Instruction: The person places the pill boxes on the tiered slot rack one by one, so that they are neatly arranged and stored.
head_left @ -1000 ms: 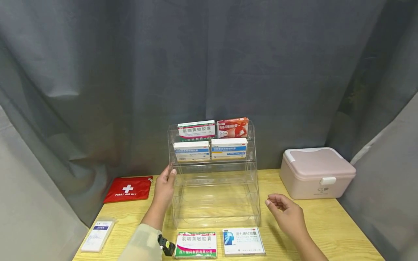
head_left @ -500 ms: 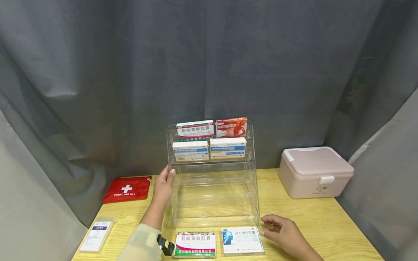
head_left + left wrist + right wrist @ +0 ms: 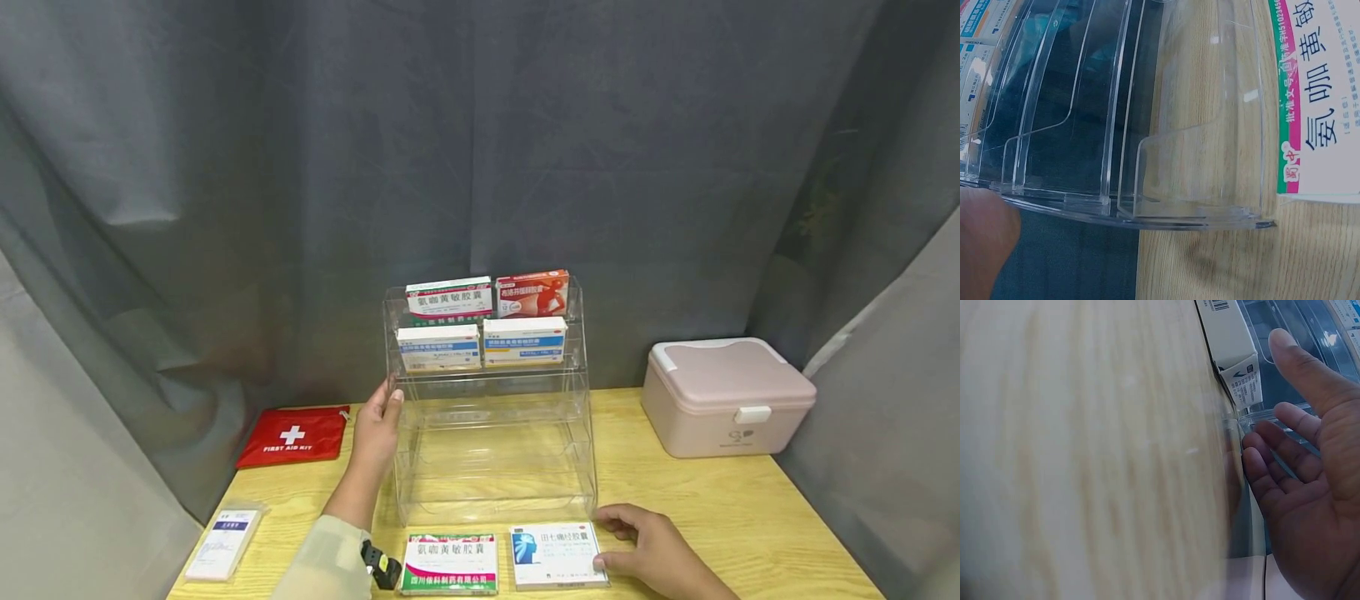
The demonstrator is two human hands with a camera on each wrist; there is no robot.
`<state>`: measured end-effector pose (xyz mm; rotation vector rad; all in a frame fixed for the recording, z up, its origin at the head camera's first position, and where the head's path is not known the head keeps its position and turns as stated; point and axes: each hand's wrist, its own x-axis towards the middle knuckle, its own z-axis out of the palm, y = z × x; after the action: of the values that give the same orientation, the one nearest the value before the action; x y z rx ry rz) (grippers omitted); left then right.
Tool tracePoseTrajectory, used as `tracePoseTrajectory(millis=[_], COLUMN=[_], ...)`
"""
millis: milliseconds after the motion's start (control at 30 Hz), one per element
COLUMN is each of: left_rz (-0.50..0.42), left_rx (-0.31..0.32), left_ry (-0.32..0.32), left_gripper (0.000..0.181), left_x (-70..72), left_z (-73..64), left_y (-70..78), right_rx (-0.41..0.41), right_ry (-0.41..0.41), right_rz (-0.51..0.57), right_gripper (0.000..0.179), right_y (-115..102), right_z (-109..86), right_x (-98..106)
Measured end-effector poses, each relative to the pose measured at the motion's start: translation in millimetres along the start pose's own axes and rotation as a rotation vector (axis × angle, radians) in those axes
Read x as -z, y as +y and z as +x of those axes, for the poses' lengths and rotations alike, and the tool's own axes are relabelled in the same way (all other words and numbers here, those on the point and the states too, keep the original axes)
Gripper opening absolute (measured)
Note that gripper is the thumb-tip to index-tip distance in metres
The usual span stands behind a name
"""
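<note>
A clear tiered display rack (image 3: pixel 495 467) stands mid-table, with medicine boxes in its upper tiers. My left hand (image 3: pixel 377 425) grips its left side wall, thumb in front; the left wrist view shows the thumb (image 3: pixel 985 240) at the wall's edge. Before the rack lie two medicine boxes: a white, green and pink one (image 3: pixel 450 562) and a white one with a blue head picture (image 3: pixel 558 557). My right hand (image 3: pixel 648 546) is at the latter's right edge, thumb tip overlapping it. In the right wrist view the fingers (image 3: pixel 1291 456) are loosely bent beside the box's end flap (image 3: pixel 1244 387).
A red first aid pouch (image 3: pixel 292 435) lies left of the rack. Nearer the front left is a bagged white packet (image 3: pixel 223 544). On the right stands a pink lidded case (image 3: pixel 727 400). Grey curtains hang behind the wooden table (image 3: pixel 697 492).
My right hand has come down and left from beside the rack to the right edge of the blue-headed medicine box. My left hand keeps its grip on the rack.
</note>
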<state>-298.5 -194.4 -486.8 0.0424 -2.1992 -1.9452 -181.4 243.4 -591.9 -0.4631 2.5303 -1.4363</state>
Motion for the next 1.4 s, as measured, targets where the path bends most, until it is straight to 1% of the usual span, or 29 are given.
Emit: tracePoseTrajectory(millis=[233, 400, 567, 700, 767, 833, 1067, 1167, 1333, 1400], left_rz=[-0.007, -0.007, -0.006, -0.003, -0.003, -0.005, -0.051, -0.051, -0.036, -0.033], left_rx=[0.004, -0.007, -0.007, -0.002, -0.001, -0.002, -0.038, -0.036, -0.034, -0.031], left_ry=[-0.003, 0.0, 0.003, 0.002, 0.002, 0.006, 0.011, 0.013, 0.013, 0.011], left_gripper=[0.055, 0.053, 0.053, 0.054, 0.053, 0.052, 0.052, 0.053, 0.054, 0.054], left_x=[0.4, 0.2, 0.3, 0.2, 0.2, -0.2, -1.9, -2.0, -1.3, -1.1], left_z=[-0.1, 1.2, 1.9, 1.9, 2.0, 1.9, 0.7, -0.1, 0.5, 1.2], left_y=[1.8, 1.7, 0.9, 1.0, 0.9, 0.4, -0.5, -0.3, -1.2, -2.4], right_rx=[-0.017, 0.002, 0.014, -0.049, -0.085, -0.1, -0.051, -0.056, -0.095, -0.093], right_ry=[-0.013, -0.021, -0.04, -0.069, -0.081, -0.095, -0.119, -0.132, -0.125, -0.125], right_rz=[-0.045, -0.076, -0.107, -0.105, -0.109, -0.111, -0.122, -0.092, 0.036, 0.088], right_gripper=[0.078, 0.079, 0.085, 0.09, 0.09, 0.087, 0.081, 0.075, 0.06, 0.054], right_y=[-2, -4, -5, -6, -7, -8, -8, -9, -14, -15], right_z=[-1.6, -3.1, -2.7, -1.9, -1.4, -1.4, -4.0, -5.4, -7.9, -9.2], right_x=[0, -1, -2, -1, 1, 2, 3, 4, 4, 5])
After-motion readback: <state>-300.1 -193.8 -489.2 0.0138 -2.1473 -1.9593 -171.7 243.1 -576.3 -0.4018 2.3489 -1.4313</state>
